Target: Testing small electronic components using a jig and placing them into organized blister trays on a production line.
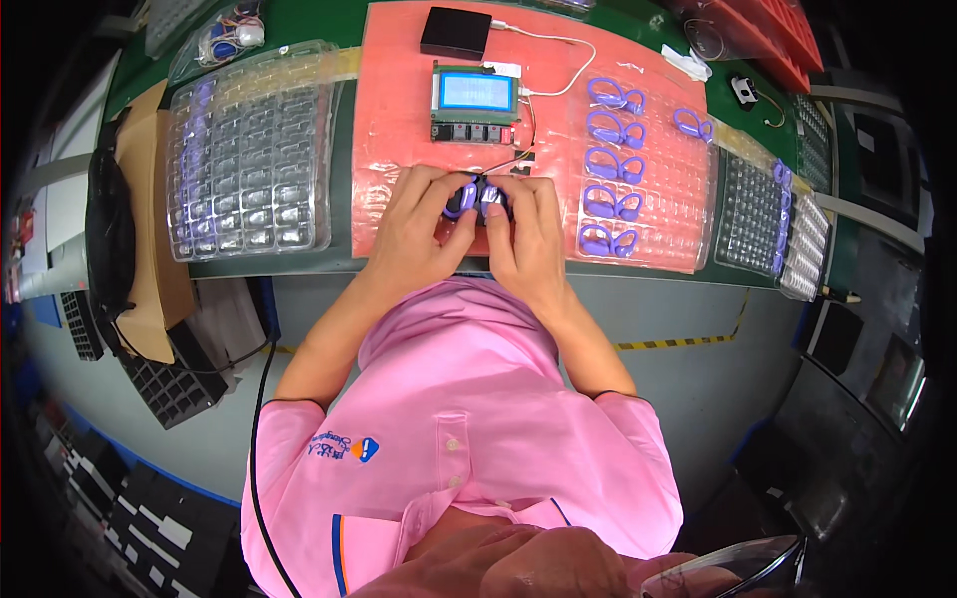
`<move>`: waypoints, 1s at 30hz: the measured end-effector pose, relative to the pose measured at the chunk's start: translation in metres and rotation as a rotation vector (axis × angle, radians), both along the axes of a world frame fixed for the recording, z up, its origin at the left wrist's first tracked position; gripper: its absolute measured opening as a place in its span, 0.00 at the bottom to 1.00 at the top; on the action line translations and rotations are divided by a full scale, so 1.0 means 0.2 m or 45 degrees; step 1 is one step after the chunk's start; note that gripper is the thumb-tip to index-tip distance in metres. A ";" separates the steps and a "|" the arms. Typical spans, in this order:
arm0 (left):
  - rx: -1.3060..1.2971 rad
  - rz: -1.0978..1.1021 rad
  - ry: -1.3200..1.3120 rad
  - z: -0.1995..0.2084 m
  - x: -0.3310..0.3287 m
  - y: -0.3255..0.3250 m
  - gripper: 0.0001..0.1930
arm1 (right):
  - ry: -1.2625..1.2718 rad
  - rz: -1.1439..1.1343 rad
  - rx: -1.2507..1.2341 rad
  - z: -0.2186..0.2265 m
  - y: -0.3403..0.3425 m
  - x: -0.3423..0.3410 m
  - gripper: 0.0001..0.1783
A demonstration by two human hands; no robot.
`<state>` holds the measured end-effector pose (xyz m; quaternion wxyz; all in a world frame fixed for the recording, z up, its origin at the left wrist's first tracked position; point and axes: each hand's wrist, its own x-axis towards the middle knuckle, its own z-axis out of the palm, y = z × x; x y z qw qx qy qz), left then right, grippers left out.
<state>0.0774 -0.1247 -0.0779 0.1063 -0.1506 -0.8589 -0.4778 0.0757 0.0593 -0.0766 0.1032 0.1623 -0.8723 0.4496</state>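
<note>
Two purple ear-hook earphones sit at a black fixture (pixel 481 217), just on the near side of the display board (pixel 476 92). The left hand (pixel 421 221) pinches the left earphone (pixel 466 196) between thumb and fingertips; the right hand (pixel 530 224) pinches the right earphone (pixel 490 197) the same way. The fingers hide much of the fixture, so how fully the earphones are seated cannot be told. Thin wires (pixel 511 160) run from the display board toward the fixture. Beyond the board lies a black box (pixel 456 33), with a white cable (pixel 578 42) looping from it back to the board. Right of the board, a clear blister tray (pixel 663 194) holds a column of five purple earphone pairs, plus another pair apart. The pink mat (pixel 397 120) lies under the board; well left of it stands a stack of clear trays (pixel 254 149).
</note>
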 end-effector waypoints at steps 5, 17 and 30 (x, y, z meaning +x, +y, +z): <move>0.000 -0.030 0.025 -0.06 -0.01 0.00 0.22 | 0.082 0.032 0.051 -0.07 0.00 -0.01 0.18; -0.075 -0.025 0.078 -0.07 -0.01 0.01 0.24 | 0.074 0.003 0.074 -0.09 -0.01 0.00 0.16; -0.101 -0.028 0.070 -0.07 -0.01 0.01 0.25 | 0.117 0.010 0.088 -0.09 0.00 -0.02 0.16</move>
